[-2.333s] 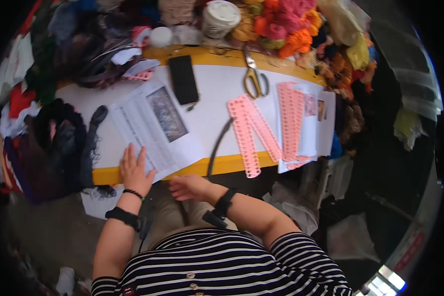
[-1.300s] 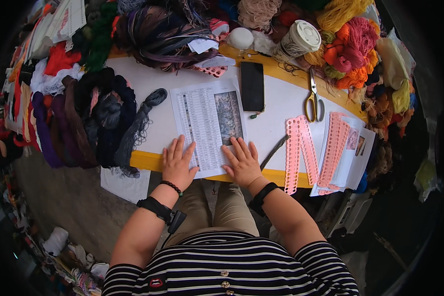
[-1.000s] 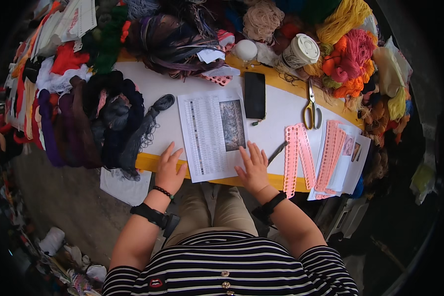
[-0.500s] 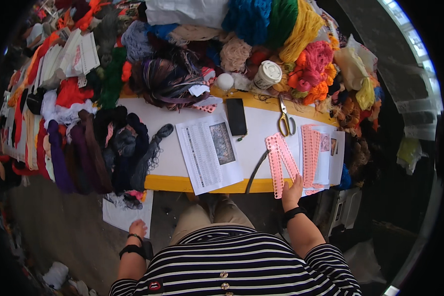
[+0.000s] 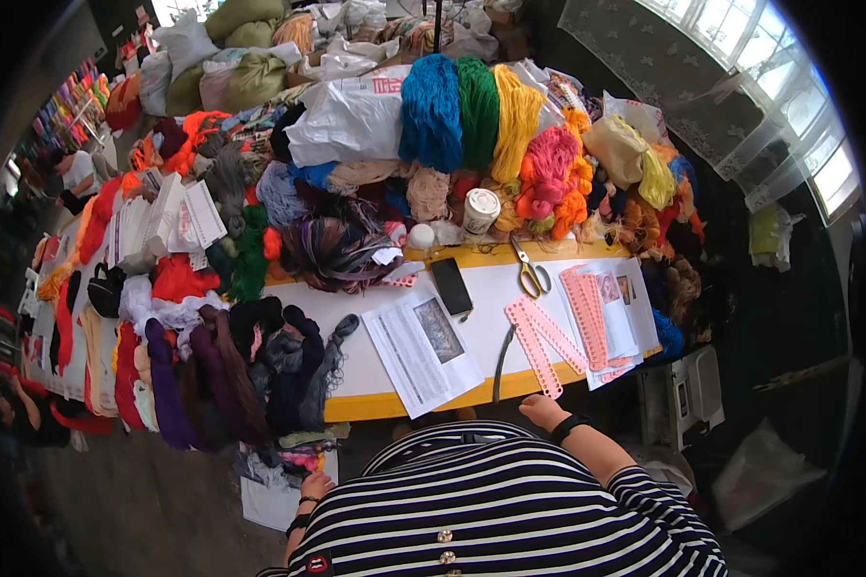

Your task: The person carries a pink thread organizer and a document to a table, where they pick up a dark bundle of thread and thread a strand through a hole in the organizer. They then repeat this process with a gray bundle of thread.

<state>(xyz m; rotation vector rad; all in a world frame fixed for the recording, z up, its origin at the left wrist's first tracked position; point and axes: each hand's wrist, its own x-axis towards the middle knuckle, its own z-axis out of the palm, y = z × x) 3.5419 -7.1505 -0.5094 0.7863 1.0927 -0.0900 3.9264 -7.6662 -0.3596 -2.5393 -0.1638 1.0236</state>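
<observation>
My right hand [image 5: 545, 413] is at the table's front edge, just below two pink perforated strips [image 5: 541, 346]. Its fingers look loosely curled and empty, apart from the strips. Those strips lie in a narrow V on the white tabletop. Down on the left, my left hand [image 5: 316, 486] hangs below the table edge near some loose yarn; its fingers are too small to make out. More pink perforated strips [image 5: 587, 313] lie on printed sheets [image 5: 642, 322] at the right. A printed chart sheet [image 5: 423, 351] and a black phone [image 5: 452, 287] lie nearer the middle.
Yellow-handled scissors [image 5: 530, 276] and a white lidded cup [image 5: 481, 212] stand toward the back. A thin dark strip [image 5: 502, 363] crosses the front edge. Purple and dark yarn hanks [image 5: 226, 380] drape over the left edge. Bright yarn piles [image 5: 471, 106] and sacks fill the far side.
My right hand has come off the pink strips and drawn back to the table edge. The view has tilted up, showing more of the room. The strips are left lying on the table.
</observation>
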